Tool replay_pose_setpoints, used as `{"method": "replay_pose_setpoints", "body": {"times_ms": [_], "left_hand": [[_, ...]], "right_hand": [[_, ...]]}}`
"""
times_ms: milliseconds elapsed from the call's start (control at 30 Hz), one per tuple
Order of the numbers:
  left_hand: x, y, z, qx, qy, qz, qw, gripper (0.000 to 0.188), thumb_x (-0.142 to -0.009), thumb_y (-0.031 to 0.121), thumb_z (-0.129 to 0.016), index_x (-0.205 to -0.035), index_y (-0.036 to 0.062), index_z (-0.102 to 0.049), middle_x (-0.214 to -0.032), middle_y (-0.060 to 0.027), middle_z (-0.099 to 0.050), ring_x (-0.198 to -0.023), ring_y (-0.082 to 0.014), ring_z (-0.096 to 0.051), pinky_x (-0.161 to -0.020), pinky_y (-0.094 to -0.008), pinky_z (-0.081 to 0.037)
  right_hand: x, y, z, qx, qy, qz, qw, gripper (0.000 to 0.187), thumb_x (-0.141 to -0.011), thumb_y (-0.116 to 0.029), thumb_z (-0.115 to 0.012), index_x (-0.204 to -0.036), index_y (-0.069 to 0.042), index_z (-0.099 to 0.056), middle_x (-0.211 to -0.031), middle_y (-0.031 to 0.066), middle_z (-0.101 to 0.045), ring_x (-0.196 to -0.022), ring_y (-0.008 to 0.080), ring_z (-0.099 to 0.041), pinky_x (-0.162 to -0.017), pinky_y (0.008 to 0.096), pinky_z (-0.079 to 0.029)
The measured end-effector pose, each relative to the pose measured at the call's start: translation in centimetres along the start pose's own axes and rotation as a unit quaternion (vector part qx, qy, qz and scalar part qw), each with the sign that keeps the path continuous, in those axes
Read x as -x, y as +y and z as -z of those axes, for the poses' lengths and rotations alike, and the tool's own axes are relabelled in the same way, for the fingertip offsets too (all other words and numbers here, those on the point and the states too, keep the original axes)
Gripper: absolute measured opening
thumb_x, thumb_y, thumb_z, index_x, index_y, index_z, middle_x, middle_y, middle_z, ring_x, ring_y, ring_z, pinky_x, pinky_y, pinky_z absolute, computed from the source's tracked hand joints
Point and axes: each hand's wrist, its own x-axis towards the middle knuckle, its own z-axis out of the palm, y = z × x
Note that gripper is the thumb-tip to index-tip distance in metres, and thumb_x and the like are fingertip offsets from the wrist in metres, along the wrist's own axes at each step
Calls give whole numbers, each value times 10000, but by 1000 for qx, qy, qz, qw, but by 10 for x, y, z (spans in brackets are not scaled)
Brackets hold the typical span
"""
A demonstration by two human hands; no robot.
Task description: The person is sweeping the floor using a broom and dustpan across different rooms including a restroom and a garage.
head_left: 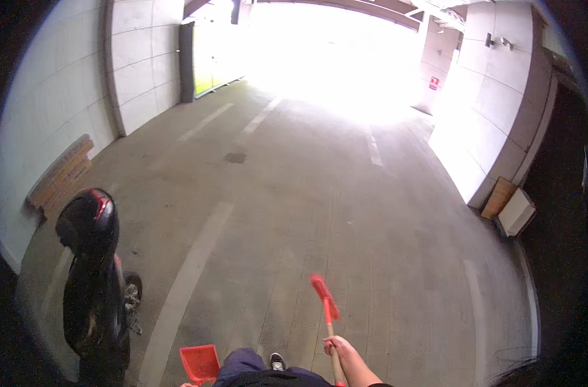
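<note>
My right hand [336, 346] is closed round the wooden handle of a broom [331, 330]. The broom's red head [324, 297] points ahead of me, over the grey floor. At the lower edge, left of my legs, is a red dustpan [200, 363] with its pan facing up. Only a sliver of my left hand [189, 385] shows, at the near end of the dustpan where its handle is; most of that hand is cut off by the picture's edge.
A black motor scooter [91, 284] with a rear box stands close on the left. Bricks [62, 177] are stacked by the left wall. Boards [516, 213] lean by the right pillar [484, 97]. Painted lines [191, 277] cross the floor, with a dark stain [235, 157] farther off.
</note>
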Motion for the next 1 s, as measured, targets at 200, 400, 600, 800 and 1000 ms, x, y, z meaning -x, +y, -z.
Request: {"method": "replay_pose_setpoints", "body": {"times_ms": [200,400,600,800,1000], "left_hand": [[-133,29,-159,0,-76,19,997,165,-651,117,-480,-529,104,-370,-463,-12,-362,-380,-122,-336,-338,-226,-266],[-253,94,-300,-5,-141,-46,989,170,-646,85,-491,-530,105,-368,-458,9,-341,-369,-108,-326,-331,-216,-260],[-226,164,-280,194,-97,122,969,104,-606,56,-501,-640,104,-415,-452,24,-306,-345,-89,-296,-295,-201,-207],[-212,232,-365,167,-104,145,970,144,-625,49,-475,-753,112,-460,-482,-6,-352,-369,-92,-326,-309,-185,-236],[-261,299,-447,164,-127,122,971,119,-630,33,-469,-721,108,-446,-501,-14,-366,-377,-92,-329,-308,-187,-246]], "right_hand": [[-55,-43,-155,44,-9,-35,998,186,-775,-39,-459,-644,-88,-336,-465,-11,-378,-391,90,-406,-379,202,-362],[-138,-82,-240,145,-79,-158,974,135,-793,-35,-436,-681,-61,-364,-527,-10,-404,-427,86,-425,-414,193,-375],[-162,-145,-375,-23,-4,-264,964,206,-812,-105,-405,-612,-80,-362,-505,-9,-410,-418,84,-405,-418,205,-352],[-235,-178,-429,93,-28,-217,971,142,-803,-61,-413,-671,-13,-386,-545,14,-418,-449,74,-425,-433,178,-391],[-282,-202,-551,190,49,-175,965,174,-775,-73,-442,-628,-75,-348,-494,-15,-383,-405,84,-381,-403,198,-325]]}}
